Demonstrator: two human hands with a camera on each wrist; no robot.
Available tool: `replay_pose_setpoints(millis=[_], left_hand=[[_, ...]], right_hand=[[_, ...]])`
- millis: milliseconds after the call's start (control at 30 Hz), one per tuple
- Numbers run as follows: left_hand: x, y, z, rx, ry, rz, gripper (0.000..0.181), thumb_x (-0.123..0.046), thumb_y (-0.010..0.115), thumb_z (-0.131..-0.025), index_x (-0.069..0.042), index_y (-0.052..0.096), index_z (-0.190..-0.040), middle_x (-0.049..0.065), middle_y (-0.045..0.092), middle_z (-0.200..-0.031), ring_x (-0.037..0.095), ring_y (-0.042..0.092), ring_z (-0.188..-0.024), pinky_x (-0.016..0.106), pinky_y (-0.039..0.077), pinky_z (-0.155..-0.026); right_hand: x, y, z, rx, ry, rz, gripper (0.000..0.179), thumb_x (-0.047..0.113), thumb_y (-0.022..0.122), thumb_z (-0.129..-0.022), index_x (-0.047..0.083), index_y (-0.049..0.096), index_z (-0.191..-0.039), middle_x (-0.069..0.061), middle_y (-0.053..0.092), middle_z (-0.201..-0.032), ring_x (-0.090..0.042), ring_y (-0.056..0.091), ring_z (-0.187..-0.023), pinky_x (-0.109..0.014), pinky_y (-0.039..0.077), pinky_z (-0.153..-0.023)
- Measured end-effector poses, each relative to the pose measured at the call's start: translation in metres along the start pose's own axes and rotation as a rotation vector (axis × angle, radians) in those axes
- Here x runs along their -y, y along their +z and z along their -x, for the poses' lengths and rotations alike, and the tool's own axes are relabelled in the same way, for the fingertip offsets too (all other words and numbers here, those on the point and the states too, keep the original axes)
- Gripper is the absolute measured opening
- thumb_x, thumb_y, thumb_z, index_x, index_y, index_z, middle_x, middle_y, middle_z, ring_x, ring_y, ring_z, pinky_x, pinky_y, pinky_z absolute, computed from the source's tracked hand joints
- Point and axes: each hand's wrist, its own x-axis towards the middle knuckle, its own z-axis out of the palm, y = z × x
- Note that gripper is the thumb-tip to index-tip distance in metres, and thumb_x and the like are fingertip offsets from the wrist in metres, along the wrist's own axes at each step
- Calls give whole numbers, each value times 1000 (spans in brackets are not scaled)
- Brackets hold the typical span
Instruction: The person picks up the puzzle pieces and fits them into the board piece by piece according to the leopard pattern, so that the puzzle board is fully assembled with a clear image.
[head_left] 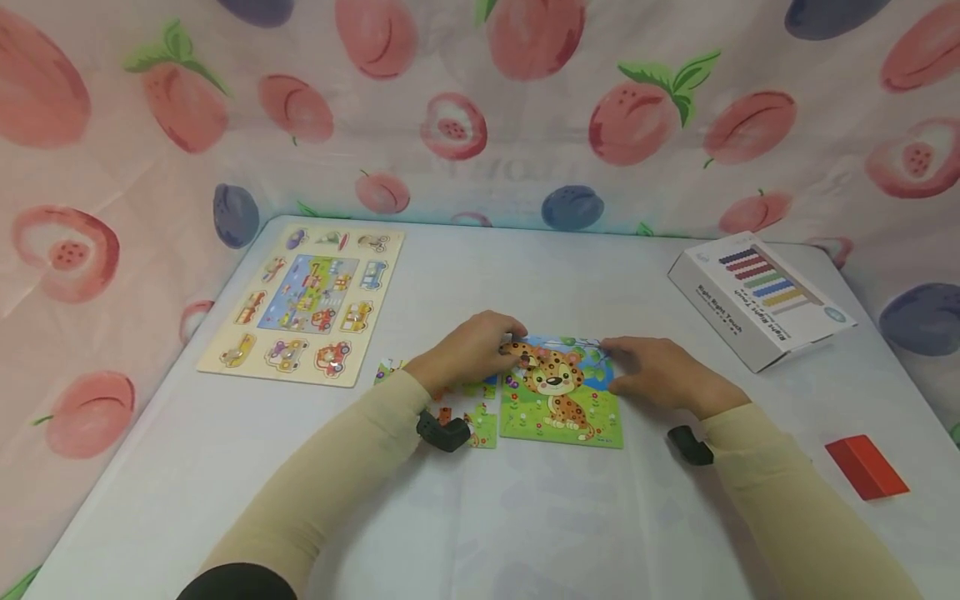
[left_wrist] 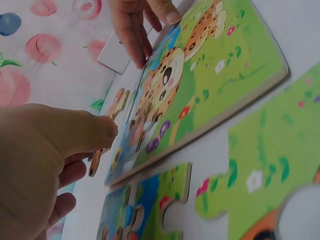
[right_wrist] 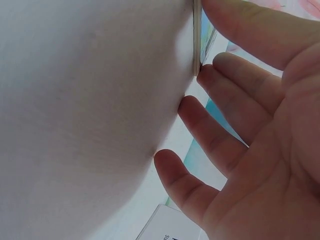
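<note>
My left hand (head_left: 480, 346) pinches a small leopard-patterned puzzle piece (left_wrist: 96, 162) between thumb and fingers, over the upper left corner of the puzzle board. The board (head_left: 562, 400) shows a spotted leopard cub on green grass and lies flat on the table. At its upper right corner is my right hand (head_left: 660, 371), thumb and index finger at the edge, the other fingers loosely extended in the right wrist view. Loose jigsaw pieces (head_left: 480, 425) lie left of the board, partly hidden under my left wrist in the head view.
A wooden vehicle puzzle board (head_left: 367, 333) lies at the back left. A white box (head_left: 727, 312) with coloured bars pictured on it stands at the back right. Near the right edge lies a red block (head_left: 866, 468). Fruit-print cloth (head_left: 510, 183) hangs behind the table.
</note>
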Motion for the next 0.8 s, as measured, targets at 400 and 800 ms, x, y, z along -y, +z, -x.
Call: replay_pose_setpoints(millis=[400,800], left_hand=[[-10,10,-10,-4,18,-19,39,-22,69,-96,-6,63,-131,7,63,-130,23,50,-128,35,39,-108],[-15,20,-16,-17,71,-4,38,-18,66,-96,-4,62,-131,8,64,-129,22,52,-126,33,40,-106]], right_hand=[[0,-1,0,-9,-18,15,68,23,78,-88,6,49,-147,-23,42,-151,-48,31,-140,-64,26,-110],[2,-2,1,-12,-41,34,67,23,76,-88,4,49,-147,-24,44,-149,-48,34,-139,-63,27,-110]])
